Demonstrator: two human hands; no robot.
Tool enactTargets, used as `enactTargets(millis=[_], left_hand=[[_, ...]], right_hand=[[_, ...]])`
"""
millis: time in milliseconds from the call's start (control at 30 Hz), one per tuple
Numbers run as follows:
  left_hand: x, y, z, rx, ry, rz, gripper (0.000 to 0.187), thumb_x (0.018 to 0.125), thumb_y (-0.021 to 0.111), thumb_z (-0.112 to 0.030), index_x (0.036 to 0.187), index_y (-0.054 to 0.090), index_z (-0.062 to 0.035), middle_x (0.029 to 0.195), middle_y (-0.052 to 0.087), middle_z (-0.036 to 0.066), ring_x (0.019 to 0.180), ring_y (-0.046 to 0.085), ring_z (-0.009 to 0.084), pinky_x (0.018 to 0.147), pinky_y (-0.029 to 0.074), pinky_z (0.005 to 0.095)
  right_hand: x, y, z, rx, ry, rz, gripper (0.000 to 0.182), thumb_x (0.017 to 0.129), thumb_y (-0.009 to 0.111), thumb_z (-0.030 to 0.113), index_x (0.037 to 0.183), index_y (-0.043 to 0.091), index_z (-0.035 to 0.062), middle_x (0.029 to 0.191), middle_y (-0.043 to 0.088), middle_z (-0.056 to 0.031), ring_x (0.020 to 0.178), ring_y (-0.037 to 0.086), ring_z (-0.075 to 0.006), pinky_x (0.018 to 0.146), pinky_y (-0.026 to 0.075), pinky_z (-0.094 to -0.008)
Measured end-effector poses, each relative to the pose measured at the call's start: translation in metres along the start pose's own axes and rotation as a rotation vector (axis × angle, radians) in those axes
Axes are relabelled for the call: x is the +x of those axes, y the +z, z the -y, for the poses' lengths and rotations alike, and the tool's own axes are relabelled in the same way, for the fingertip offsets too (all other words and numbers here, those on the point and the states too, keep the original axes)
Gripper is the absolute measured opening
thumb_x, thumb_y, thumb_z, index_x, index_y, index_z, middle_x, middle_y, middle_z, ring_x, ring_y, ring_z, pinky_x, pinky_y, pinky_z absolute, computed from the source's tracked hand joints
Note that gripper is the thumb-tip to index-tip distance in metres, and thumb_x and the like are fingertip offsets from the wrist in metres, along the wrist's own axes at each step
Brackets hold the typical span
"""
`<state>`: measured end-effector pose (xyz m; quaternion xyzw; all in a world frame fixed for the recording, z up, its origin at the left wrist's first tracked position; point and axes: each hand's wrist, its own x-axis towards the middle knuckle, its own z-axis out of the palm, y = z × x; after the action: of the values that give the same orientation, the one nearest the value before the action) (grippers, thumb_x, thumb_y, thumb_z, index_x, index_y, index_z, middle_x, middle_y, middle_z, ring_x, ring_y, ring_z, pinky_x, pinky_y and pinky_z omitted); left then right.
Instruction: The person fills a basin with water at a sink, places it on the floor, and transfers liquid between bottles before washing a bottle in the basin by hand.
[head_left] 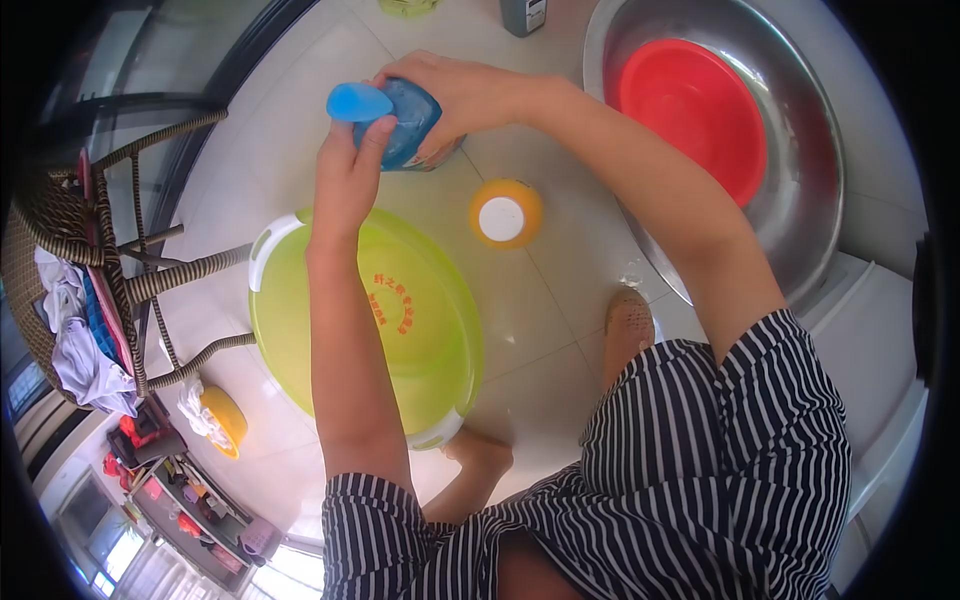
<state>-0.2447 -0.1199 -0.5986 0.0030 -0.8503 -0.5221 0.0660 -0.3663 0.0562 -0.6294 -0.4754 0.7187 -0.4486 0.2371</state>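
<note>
Both my hands hold a large blue bottle (410,122) above the tiled floor, its light-blue cap (358,102) pointing left. My left hand (345,175) is closed at the cap end, with the thumb along the bottle and the other fingers partly hidden under the cap. From the far side my right hand (445,90) wraps around the bottle's body, and part of the label is covered. Nearer to me, a lime-green basin (450,300) with white handles and red printed characters stands on the floor, partly behind my left forearm. An orange bottle with a white cap (503,218) stands right of the basin.
A red basin (690,120) sits inside a big steel basin (800,170) at the right. A dark bottle (524,14) is at the top edge. On the left, a wicker chair (60,215) bears clothes (75,320); a yellow basin (226,420) with white cloth lies beyond.
</note>
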Motion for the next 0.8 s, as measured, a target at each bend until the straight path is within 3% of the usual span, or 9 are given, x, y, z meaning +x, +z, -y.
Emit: enactTargets(millis=[200,267,433,500,567,633,700,733,800], left_hand=[[0.007,0.008,0.012,0.125,-0.01,-0.154,0.035,0.102,0.057,-0.023,0.13,0.055,-0.0026,0.122,0.066,0.014,0.111,0.064,0.026,0.097,0.047,0.0345],[0.005,0.013,0.013,0.159,-0.01,-0.189,0.033,0.105,0.052,-0.021,0.134,0.053,-0.0042,0.13,0.063,0.01,0.117,0.058,0.0201,0.103,0.044,0.0327],[0.006,0.014,0.02,0.082,-0.011,-0.211,0.036,0.101,0.06,-0.019,0.133,0.054,-0.004,0.128,0.062,0.01,0.117,0.057,0.0214,0.102,0.044,0.0343],[0.014,0.007,0.012,0.029,0.006,-0.173,0.04,0.098,0.066,-0.019,0.132,0.054,-0.004,0.128,0.062,0.01,0.118,0.057,0.0219,0.103,0.044,0.0351],[0.021,0.001,0.006,0.099,-0.013,0.014,0.054,0.085,0.08,-0.025,0.13,0.057,-0.005,0.116,0.067,0.01,0.113,0.06,0.0246,0.098,0.047,0.0373],[0.034,0.002,0.015,0.039,-0.016,0.02,0.055,0.079,0.084,-0.024,0.126,0.063,-0.0039,0.121,0.067,0.011,0.123,0.057,0.0259,0.102,0.045,0.0375],[0.041,0.007,0.017,0.007,0.039,-0.019,0.043,0.078,0.083,-0.02,0.115,0.071,-0.002,0.128,0.066,0.013,0.131,0.054,0.0273,0.106,0.043,0.0376],[0.038,0.009,0.019,0.005,0.037,-0.018,0.043,0.078,0.083,-0.02,0.115,0.071,-0.002,0.128,0.066,0.013,0.131,0.054,0.0273,0.106,0.043,0.0376],[0.029,0.015,0.016,-0.101,-0.042,-0.119,0.029,0.078,0.081,-0.018,0.1,0.075,-0.0005,0.134,0.064,0.015,0.137,0.049,0.0287,0.108,0.041,0.0376]], right_hand=[[0.012,0.02,-0.008,-0.204,0.051,-0.231,0.09,0.062,0.087,0.038,0.138,0.049,0.0064,0.129,0.054,-0.0135,0.122,0.054,-0.0311,0.097,0.049,-0.0406],[0.012,0.025,-0.008,-0.235,0.049,-0.28,0.09,0.061,0.087,0.039,0.137,0.05,0.0057,0.127,0.055,-0.0135,0.122,0.054,-0.0314,0.098,0.048,-0.0404],[0.007,0.026,-0.005,-0.271,0.062,-0.361,0.091,0.06,0.087,0.039,0.136,0.05,0.0043,0.126,0.055,-0.0155,0.122,0.053,-0.0326,0.1,0.047,-0.0399],[0.003,0.007,-0.007,-0.183,0.025,-0.145,0.093,0.062,0.087,0.038,0.139,0.047,0.0044,0.128,0.054,-0.0169,0.126,0.051,-0.033,0.102,0.047,-0.0407],[0.003,0.007,-0.008,-0.126,0.018,-0.095,0.094,0.062,0.088,0.035,0.14,0.046,0.0047,0.131,0.053,-0.0167,0.127,0.051,-0.0325,0.103,0.047,-0.0407],[0.003,0.009,-0.01,-0.067,0.021,-0.042,0.095,0.062,0.088,0.033,0.141,0.044,0.0049,0.133,0.053,-0.0165,0.128,0.051,-0.032,0.104,0.048,-0.0406],[0.001,0.007,-0.012,0.262,0.09,-0.042,0.096,0.061,0.089,0.028,0.141,0.043,0.0058,0.135,0.052,-0.0158,0.125,0.055,-0.0314,0.103,0.05,-0.04],[0.0,0.008,-0.013,0.263,0.093,-0.042,0.096,0.061,0.089,0.028,0.141,0.043,0.0058,0.135,0.052,-0.0158,0.125,0.055,-0.0314,0.103,0.05,-0.04],[-0.003,0.012,-0.007,0.292,0.174,-0.023,0.094,0.06,0.09,0.025,0.14,0.044,0.0062,0.135,0.053,-0.0154,0.121,0.057,-0.0311,0.101,0.051,-0.0397]])
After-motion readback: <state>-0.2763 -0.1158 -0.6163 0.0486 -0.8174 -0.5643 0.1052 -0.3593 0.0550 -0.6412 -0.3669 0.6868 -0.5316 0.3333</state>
